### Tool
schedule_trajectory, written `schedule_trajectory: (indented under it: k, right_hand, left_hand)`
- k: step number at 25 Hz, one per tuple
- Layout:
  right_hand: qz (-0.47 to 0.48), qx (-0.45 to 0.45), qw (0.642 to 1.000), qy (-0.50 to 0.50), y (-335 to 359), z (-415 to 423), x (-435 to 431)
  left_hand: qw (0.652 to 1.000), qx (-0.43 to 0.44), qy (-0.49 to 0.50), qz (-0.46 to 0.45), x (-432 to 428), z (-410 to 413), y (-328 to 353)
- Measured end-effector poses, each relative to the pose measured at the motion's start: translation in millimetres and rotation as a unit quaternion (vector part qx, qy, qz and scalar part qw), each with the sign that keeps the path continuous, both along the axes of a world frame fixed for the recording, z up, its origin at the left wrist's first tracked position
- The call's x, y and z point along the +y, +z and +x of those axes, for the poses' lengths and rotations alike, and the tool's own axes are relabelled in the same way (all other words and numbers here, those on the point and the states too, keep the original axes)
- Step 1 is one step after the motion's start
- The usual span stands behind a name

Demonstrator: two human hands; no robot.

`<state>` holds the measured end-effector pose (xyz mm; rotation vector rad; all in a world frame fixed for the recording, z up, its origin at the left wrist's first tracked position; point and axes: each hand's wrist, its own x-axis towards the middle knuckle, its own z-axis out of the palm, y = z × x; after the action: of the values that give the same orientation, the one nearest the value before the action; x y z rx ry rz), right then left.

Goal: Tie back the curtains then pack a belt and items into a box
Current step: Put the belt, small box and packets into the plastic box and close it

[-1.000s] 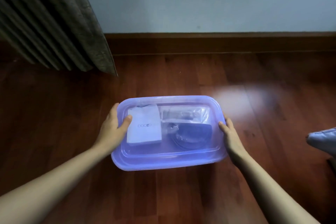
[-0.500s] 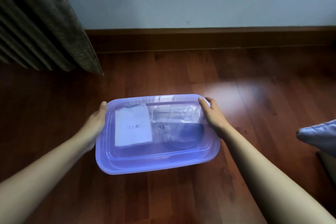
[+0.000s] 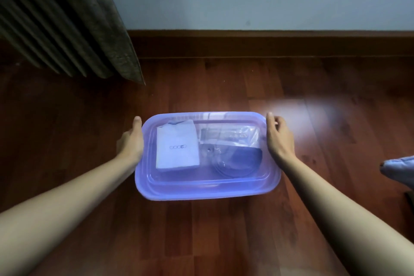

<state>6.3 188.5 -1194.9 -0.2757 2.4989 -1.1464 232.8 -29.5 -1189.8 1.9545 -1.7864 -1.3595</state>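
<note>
A translucent purple plastic box (image 3: 201, 192) with its lid on lies on the wooden floor in front of me. Through the lid I see a white flat packet (image 3: 177, 145) on the left and a clear plastic bag with a dark coiled belt (image 3: 237, 157) on the right. My left hand (image 3: 131, 143) is pressed against the box's left short side, thumb up at the far corner. My right hand (image 3: 279, 139) lies against the right short side near the far corner, fingers loosely curled. The fingers of both hands are partly hidden by the rim.
A dark grey pleated curtain (image 3: 67, 18) hangs down to the floor at the far left. A brown baseboard (image 3: 268, 42) and pale wall close the far side. A light blue cloth (image 3: 398, 170) pokes in at the right edge.
The box has shifted a little right and lies level on the floor. My right hand has slid from on top of the far right corner to the box's right side.
</note>
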Motion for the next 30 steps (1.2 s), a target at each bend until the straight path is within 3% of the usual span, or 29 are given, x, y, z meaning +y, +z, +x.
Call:
schedule_trajectory:
  k: [3,5,7,11,15,18,22,30]
  right_hand:
    - [0.01,-0.119,0.993,-0.008,-3.3,3.8,20.4]
    - [0.035,-0.182,0.983,0.016,-12.6,20.7,38.9]
    - [0.038,-0.163,0.986,0.006,-18.8,37.1,47.6]
    - [0.048,-0.088,0.995,-0.026,-17.8,45.4,44.9]
    - [0.039,-0.084,0.995,-0.024,-16.2,43.2,42.5]
    - [-0.005,-0.129,0.991,0.031,-17.2,43.8,21.1]
    - [-0.05,-0.254,0.952,0.163,-8.0,77.3,-45.5]
    - [0.005,-0.205,0.922,0.328,47.3,191.6,-201.4]
  left_hand:
    - [0.99,0.092,-0.005,0.103,10.6,17.1,3.2]
    - [0.99,0.054,-0.041,0.122,31.0,36.6,1.0]
    - [0.992,0.03,-0.01,0.12,53.7,49.0,-3.7]
    - [0.999,-0.026,0.032,-0.005,62.7,44.2,-9.3]
    - [0.999,-0.011,0.028,-0.014,58.2,47.3,-9.1]
    - [0.998,-0.002,0.058,-0.011,33.2,58.4,-8.1]
    - [0.992,-0.012,0.122,0.016,-31.9,116.0,5.3]
    - [0.968,-0.007,0.249,0.023,-117.7,278.7,71.0]
